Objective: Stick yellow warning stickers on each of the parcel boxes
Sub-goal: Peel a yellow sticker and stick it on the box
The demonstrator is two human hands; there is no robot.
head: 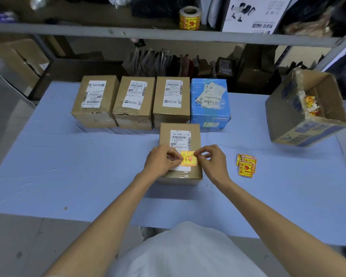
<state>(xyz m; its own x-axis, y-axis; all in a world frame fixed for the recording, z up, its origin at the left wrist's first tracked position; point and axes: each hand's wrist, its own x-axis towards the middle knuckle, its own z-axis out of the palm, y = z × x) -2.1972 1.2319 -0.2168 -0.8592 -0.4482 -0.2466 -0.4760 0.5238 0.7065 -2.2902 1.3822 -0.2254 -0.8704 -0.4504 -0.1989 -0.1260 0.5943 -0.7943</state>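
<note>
Left grip [160,159] and right grip [212,158] both pinch the sticker [188,159] over the box [166,136]; flimsy, tacky; probably best held by its edges.

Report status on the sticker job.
Left hand and right hand both pinch the yellow sticker over the near box. Back row of boxes shows no sticker yet. Nothing in the way.
</note>
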